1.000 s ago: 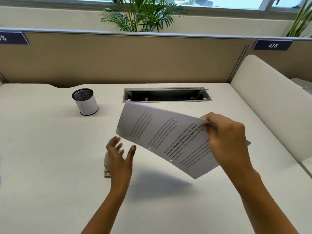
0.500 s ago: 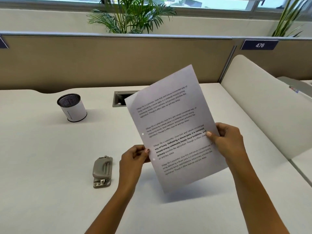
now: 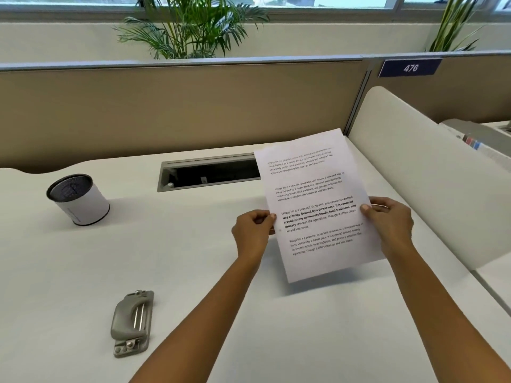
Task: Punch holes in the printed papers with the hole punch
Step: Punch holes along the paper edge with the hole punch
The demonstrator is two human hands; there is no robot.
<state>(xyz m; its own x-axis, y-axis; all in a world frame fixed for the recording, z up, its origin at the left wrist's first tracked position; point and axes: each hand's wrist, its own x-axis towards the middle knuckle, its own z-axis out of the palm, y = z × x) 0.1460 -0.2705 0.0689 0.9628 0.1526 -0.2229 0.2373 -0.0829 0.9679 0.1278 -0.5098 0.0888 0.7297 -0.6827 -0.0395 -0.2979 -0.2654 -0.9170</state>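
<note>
A printed sheet of paper (image 3: 318, 205) with several text paragraphs is held low over the right side of the white desk, tilted toward me. My left hand (image 3: 253, 230) pinches its left edge, next to a punched hole. My right hand (image 3: 390, 219) pinches its right edge. The grey metal hole punch (image 3: 133, 322) lies on the desk at the lower left, apart from both hands.
A mesh pen cup (image 3: 78, 199) wrapped in white stands at the left. A cable tray slot (image 3: 207, 174) is set in the desk (image 3: 83, 272) at the back, partly behind the paper. A beige partition (image 3: 166, 111) closes the rear; a white divider panel (image 3: 431, 172) runs along the right.
The sheet went from one-handed and flat to held by both hands, then moved right and lower toward the desk. My left hand took hold of its left edge.
</note>
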